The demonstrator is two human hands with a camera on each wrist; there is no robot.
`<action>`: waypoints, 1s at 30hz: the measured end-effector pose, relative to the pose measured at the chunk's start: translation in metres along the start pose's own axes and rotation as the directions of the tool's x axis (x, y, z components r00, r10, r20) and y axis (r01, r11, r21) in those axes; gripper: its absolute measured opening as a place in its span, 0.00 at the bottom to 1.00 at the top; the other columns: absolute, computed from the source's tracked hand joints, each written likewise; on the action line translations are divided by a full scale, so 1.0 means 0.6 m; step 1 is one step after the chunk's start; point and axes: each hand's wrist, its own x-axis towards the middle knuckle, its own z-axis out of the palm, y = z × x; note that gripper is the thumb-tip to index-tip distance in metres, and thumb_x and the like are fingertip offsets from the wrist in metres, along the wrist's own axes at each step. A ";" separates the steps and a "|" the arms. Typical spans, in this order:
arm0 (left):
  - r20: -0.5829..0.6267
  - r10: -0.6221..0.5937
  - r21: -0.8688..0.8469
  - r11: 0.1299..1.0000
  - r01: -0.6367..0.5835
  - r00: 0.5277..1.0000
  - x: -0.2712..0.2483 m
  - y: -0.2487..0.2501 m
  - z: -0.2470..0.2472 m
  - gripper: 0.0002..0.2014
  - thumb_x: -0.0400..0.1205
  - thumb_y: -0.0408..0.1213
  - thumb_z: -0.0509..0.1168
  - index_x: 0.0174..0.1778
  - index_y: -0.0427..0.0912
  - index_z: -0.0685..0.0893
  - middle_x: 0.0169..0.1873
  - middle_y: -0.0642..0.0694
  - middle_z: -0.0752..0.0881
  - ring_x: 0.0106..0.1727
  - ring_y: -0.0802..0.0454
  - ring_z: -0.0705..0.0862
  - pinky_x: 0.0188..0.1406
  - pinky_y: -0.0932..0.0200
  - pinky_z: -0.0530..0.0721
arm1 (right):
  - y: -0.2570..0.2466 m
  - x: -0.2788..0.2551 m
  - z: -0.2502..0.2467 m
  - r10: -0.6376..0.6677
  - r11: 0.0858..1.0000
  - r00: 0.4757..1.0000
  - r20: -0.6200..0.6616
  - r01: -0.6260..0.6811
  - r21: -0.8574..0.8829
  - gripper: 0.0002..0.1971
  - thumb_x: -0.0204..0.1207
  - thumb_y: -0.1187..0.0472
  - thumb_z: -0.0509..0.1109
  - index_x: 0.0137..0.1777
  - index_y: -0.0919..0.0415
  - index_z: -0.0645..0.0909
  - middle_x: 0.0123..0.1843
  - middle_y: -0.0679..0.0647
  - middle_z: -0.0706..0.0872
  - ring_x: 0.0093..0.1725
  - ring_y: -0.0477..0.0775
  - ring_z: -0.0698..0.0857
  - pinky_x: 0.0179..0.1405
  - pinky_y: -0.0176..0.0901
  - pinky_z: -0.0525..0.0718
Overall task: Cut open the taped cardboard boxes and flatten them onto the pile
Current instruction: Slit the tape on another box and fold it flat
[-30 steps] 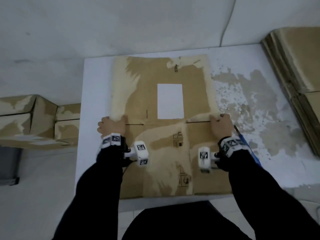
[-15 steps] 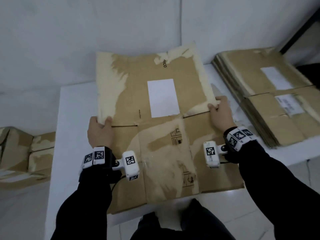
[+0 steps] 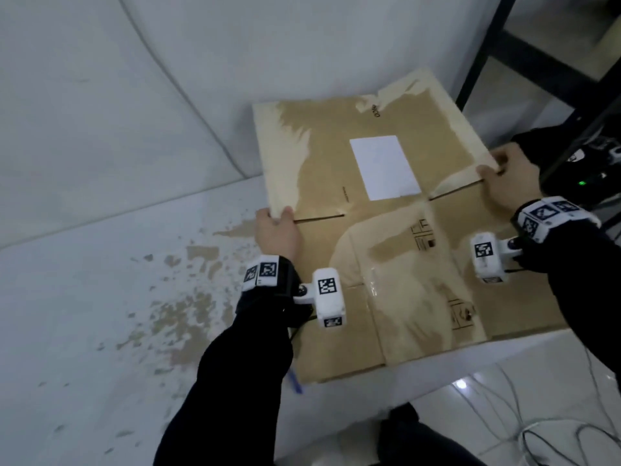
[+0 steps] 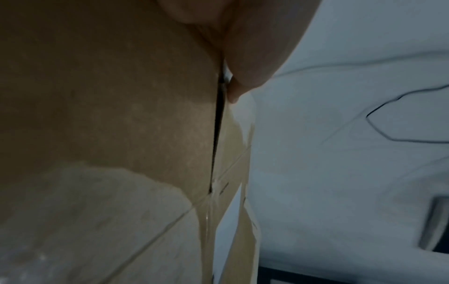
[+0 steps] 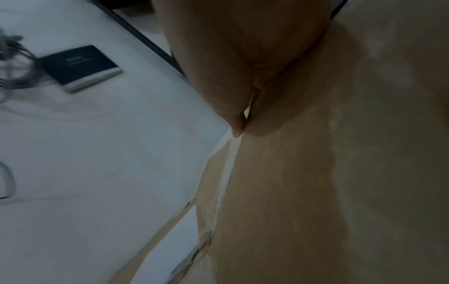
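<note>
Over the right end of the white table w/ flaking paint (image 3: 100,297), I've got the flattened brown cardboard box w/ torn pale tape patches (image 3: 403,264) held up off the surface, its right part past the table edge above the tiled floor. My left hand (image 3: 277,230) grips the box's left edge right at the slit between flaps, thumb on top, fingers curled under; the left wrist view shows the thumb (image 4: 252,57) pressed beside that dark slit. My right hand (image 3: 510,183) grips the right edge at the matching slit, thumb on top; in the right wrist view a fingertip (image 5: 237,123) lies along the card edge. A white rectangular label (image 3: 384,166) sits on the far half of the box, between my hands. A blue tool (image 3: 295,381), partly hidden, pokes out under the near left corner, can't tell what it is. Far right: a black metal rack (image 3: 537,62). Loose grey cables (image 3: 554,432) lie on the floor, near right.
</note>
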 end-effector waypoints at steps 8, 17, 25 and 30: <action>-0.004 -0.192 0.079 0.978 0.191 0.981 -0.039 0.020 0.232 0.23 0.86 0.36 0.59 0.75 0.29 0.66 0.67 0.33 0.78 0.69 0.37 0.77 0.63 0.56 0.70 | 0.132 0.180 0.017 0.013 0.980 0.973 0.231 0.033 -0.194 0.22 0.82 0.61 0.60 0.76 0.65 0.69 0.74 0.69 0.72 0.71 0.71 0.72 0.70 0.58 0.70; 0.372 -0.234 0.642 0.764 -0.066 0.898 -0.053 -0.028 0.337 0.62 0.60 0.72 0.72 0.81 0.67 0.35 0.77 0.34 0.23 0.82 0.34 0.32 0.82 0.41 0.44 | 0.181 0.065 0.076 0.098 0.932 0.702 0.706 0.185 -0.313 0.51 0.64 0.21 0.59 0.80 0.34 0.33 0.82 0.53 0.25 0.80 0.65 0.28 0.69 0.80 0.32; 0.365 -0.173 0.664 0.737 -0.126 0.915 -0.057 -0.041 0.327 0.52 0.70 0.67 0.69 0.83 0.63 0.42 0.81 0.33 0.31 0.83 0.33 0.41 0.82 0.41 0.51 | 0.189 0.071 0.098 0.190 0.880 0.670 0.717 0.207 -0.427 0.53 0.59 0.16 0.54 0.77 0.31 0.28 0.81 0.51 0.22 0.78 0.65 0.23 0.70 0.81 0.31; 0.439 -0.130 0.467 0.878 -0.102 0.889 -0.146 -0.066 0.214 0.33 0.84 0.47 0.62 0.84 0.55 0.55 0.79 0.40 0.67 0.78 0.41 0.68 0.73 0.52 0.68 | 0.174 0.051 0.089 0.089 0.920 0.775 0.626 0.177 -0.349 0.44 0.68 0.29 0.65 0.81 0.41 0.52 0.84 0.61 0.44 0.82 0.70 0.43 0.73 0.76 0.48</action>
